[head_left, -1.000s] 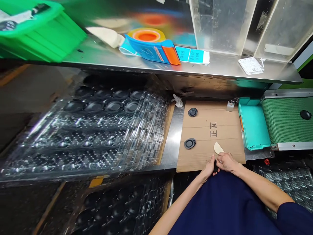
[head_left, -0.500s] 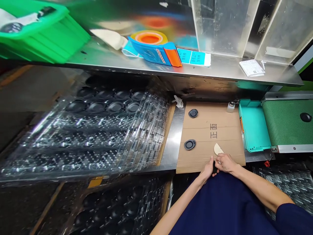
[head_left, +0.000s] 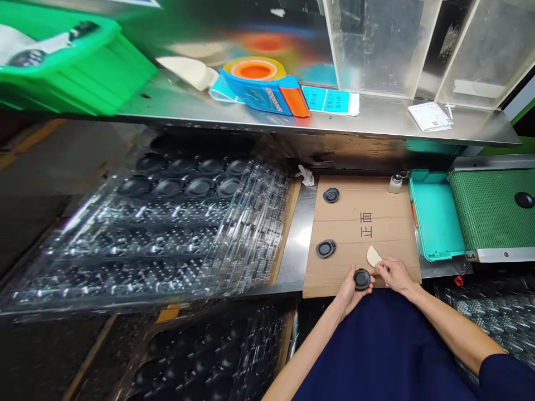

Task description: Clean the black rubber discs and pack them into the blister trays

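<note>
My left hand holds a small round black plastic cap-like part, its dished face turned up, near the front edge of the cardboard sheet. Just right of it, the fingers of my right hand are pinched at the lower end of a cream half-round pad. The pad's upper part shows over the cardboard; its exact kind is unclear. Two similar spots of dark parts lie on the sheet's left side: a round part farther back and another, perhaps stacked, part closer.
Clear plastic trays with black parts stand at left. A small bottle and a teal bin sit beside a green conveyor belt. Above, a metal shelf carries a tape dispenser and a green crate.
The black part in my left hand has turned from mostly hidden to face up. My hands have moved apart, the right one to the lower end of the cream pad.
</note>
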`<act>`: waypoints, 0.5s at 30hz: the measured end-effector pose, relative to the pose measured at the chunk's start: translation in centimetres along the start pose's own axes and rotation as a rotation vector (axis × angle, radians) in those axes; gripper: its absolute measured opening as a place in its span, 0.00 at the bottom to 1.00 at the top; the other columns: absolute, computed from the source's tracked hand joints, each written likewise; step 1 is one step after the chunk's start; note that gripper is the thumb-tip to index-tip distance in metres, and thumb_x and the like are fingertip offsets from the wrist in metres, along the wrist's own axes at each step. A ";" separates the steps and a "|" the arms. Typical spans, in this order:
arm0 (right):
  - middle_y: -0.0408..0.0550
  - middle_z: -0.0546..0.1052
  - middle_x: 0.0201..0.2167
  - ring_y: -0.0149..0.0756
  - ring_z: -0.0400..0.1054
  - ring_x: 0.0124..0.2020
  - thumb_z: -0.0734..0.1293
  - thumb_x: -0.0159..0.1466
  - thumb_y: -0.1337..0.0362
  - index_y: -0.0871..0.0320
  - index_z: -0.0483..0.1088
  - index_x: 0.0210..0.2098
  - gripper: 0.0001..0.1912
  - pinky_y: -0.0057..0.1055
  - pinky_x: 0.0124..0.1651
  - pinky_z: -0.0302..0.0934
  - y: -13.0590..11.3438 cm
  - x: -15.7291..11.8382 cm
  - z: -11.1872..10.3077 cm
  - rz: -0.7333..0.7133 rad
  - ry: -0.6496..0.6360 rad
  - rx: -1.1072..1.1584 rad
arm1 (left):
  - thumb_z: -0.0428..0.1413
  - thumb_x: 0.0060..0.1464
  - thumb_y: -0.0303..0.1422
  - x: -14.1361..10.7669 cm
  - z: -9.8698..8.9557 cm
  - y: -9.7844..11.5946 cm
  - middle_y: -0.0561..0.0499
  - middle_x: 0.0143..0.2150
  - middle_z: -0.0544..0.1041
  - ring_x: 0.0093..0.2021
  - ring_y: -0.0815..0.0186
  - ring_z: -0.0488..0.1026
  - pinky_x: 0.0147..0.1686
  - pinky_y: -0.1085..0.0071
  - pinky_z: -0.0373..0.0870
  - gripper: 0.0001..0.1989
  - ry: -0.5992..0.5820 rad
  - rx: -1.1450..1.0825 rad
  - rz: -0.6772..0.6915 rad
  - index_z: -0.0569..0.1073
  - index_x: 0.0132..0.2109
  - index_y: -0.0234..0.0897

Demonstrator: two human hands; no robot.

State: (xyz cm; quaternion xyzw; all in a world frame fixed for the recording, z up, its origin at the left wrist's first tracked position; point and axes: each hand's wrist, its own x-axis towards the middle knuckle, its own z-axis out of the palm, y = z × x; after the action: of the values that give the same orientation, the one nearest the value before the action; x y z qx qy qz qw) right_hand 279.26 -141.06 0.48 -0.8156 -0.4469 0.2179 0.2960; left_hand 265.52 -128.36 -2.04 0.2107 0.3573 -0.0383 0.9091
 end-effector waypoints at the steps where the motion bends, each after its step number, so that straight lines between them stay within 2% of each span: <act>1: 0.45 0.75 0.33 0.32 0.69 0.34 0.62 0.71 0.63 0.57 0.77 0.40 0.11 0.26 0.40 0.61 -0.4 0.1 0.0 0.021 0.060 0.064 | 0.44 0.67 0.51 -0.2 0.2 0.5 0.38 0.37 0.80 0.31 0.61 0.76 0.35 0.65 0.74 0.30 -0.031 -0.095 -0.012 0.77 0.48 0.28; 3: 0.46 0.76 0.37 0.33 0.70 0.37 0.63 0.71 0.62 0.56 0.75 0.45 0.09 0.27 0.42 0.63 -1.5 0.4 0.5 0.030 0.118 0.167 | 0.45 0.68 0.48 -0.5 0.5 1.1 0.37 0.43 0.80 0.39 0.58 0.77 0.44 0.60 0.75 0.27 -0.068 -0.232 -0.011 0.76 0.51 0.29; 6: 0.48 0.75 0.40 0.35 0.71 0.40 0.67 0.68 0.62 0.56 0.72 0.44 0.07 0.29 0.47 0.65 -2.8 1.0 2.0 0.035 0.136 0.203 | 0.44 0.70 0.45 0.0 1.0 1.4 0.39 0.47 0.79 0.46 0.58 0.77 0.49 0.60 0.74 0.24 -0.041 -0.287 0.031 0.76 0.51 0.31; 10: 0.49 0.73 0.41 0.38 0.69 0.43 0.66 0.69 0.61 0.56 0.73 0.40 0.06 0.32 0.49 0.65 -3.0 0.9 3.1 0.009 0.098 0.018 | 0.45 0.70 0.45 0.8 1.4 1.3 0.40 0.56 0.76 0.54 0.58 0.75 0.54 0.63 0.72 0.23 -0.009 -0.273 0.073 0.73 0.58 0.35; 13: 0.51 0.71 0.44 0.40 0.66 0.45 0.64 0.71 0.62 0.54 0.73 0.51 0.11 0.34 0.49 0.65 -2.9 0.2 2.9 -0.101 -0.002 -0.132 | 0.46 0.70 0.44 1.1 1.5 1.4 0.39 0.61 0.73 0.59 0.58 0.73 0.58 0.63 0.70 0.23 0.010 -0.303 0.127 0.72 0.61 0.34; 15: 0.52 0.71 0.43 0.40 0.66 0.44 0.62 0.71 0.64 0.54 0.72 0.55 0.14 0.34 0.48 0.65 -3.0 0.2 2.8 -0.113 -0.037 -0.196 | 0.46 0.70 0.42 1.1 1.5 1.4 0.39 0.62 0.73 0.60 0.57 0.72 0.60 0.61 0.69 0.22 0.022 -0.320 0.151 0.71 0.61 0.35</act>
State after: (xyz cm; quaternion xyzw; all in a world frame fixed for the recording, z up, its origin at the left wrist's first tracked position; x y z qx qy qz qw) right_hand 275.78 -138.82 0.46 -0.8100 -0.5167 0.1713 0.2183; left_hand 267.58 -127.65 -1.30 0.0898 0.3517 0.0898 0.9274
